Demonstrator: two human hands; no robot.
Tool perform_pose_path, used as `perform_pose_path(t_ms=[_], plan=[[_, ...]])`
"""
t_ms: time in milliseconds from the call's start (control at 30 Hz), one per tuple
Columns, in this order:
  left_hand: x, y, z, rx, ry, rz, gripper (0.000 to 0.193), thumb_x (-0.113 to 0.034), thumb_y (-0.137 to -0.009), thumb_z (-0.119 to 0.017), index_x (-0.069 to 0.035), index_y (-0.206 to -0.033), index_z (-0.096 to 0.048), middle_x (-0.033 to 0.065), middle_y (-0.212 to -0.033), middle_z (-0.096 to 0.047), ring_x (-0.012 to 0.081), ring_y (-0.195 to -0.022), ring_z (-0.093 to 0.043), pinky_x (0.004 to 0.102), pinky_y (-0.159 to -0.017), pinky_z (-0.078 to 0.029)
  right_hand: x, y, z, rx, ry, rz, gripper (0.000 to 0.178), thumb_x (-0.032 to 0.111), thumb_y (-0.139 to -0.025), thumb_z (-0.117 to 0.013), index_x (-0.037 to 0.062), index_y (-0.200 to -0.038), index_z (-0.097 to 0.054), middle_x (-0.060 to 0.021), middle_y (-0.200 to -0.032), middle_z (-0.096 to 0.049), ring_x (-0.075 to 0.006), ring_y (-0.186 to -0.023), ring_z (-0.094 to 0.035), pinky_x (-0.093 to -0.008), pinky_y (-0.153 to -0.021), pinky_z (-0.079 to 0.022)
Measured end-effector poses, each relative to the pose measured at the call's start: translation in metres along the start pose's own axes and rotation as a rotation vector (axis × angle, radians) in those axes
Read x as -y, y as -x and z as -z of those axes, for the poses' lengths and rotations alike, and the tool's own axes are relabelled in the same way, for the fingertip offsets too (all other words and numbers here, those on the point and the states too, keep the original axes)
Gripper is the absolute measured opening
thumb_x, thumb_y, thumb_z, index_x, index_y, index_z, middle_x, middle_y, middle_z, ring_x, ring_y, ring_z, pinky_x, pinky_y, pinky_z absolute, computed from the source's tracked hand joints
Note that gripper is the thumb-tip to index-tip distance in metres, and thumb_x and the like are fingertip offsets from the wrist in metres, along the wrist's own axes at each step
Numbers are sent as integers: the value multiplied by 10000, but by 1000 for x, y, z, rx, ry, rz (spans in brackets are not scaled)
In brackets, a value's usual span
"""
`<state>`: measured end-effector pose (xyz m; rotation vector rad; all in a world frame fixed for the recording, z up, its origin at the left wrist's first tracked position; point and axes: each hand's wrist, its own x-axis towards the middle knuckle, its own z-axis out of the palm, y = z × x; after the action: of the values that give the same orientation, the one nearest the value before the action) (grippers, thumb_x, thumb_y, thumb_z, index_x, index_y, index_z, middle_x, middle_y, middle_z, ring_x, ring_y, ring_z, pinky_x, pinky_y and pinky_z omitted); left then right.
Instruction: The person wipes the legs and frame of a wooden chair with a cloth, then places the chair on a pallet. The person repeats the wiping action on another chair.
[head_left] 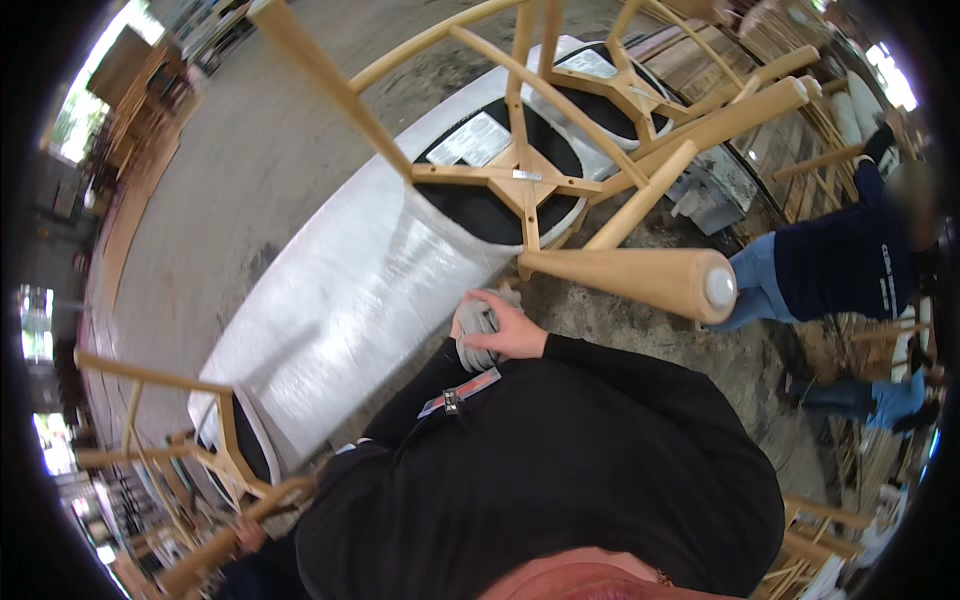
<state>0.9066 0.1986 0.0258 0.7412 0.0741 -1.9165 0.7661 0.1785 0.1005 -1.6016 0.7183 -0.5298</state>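
Bunched grey fabric glove (480, 318) between both hands, just off near long edge of silver film-wrapped table (330, 310); long axis toward chest. Bare right hand (515, 330) gripping it from right. Left hand (474, 346) mostly covered; can't tell whether wearing or gripping. Count: one table; three upturned pale-wood, black-bottomed chairs (527, 176), two toward right end, one at left; glove count unclear.

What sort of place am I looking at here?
Most likely a furniture workshop or factory. Upturned wooden chairs rest on a long surface covered in shiny wrapping, and wooden boards lie at the upper right.
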Motion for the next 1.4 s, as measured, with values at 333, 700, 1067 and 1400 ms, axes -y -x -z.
perform_pose_path(t_ms=[333, 700, 1067, 1400], plan=[[55, 79, -49, 304, 226, -367, 640, -620, -1001, -327, -107, -1308, -554, 110, -1230, -641, 279, -1124, -613, 432, -1009, -467, 30, 25, -6, -198, 306, 558, 392, 276, -809, -716, 62, -1118, -603, -181, -1019, -617, -370, -992, -594, -440, -893, -439], [112, 187, -91, -94, -34, -579, 595, -512, -1041, -366, -94, -1461, -416, 37, -1426, -507, 161, -1208, -543, 353, -1012, -436, -5, 3, -30, 74, -17, 136, 302, 212, -891, -681, -22, -1072, -624, -101, -945, -703, -177, -853, -636, -320, -793, -492], [134, 262, -56, -462, -642, -975, 102, -132, -1006, -500, -43, -961, -521, 90, -897, -691, 160, -851, -666, 305, -786, -516, -101, 61, 18, 155, -195, -464, 406, 225, -863, -713, -2, -1172, -579, -103, -1023, -659, -203, -930, -644, -355, -833, -502], [104, 397, -169, -1172, -1397, -2591, 122, -40, -806, -578, -45, -880, -481, 122, -769, -607, 261, -648, -612, 455, -735, -519, -98, 70, 25, 176, -790, -833, 350, 317, -910, -639, 81, -1169, -637, -66, -1097, -688, -247, -995, -654, -419, -880, -501]])
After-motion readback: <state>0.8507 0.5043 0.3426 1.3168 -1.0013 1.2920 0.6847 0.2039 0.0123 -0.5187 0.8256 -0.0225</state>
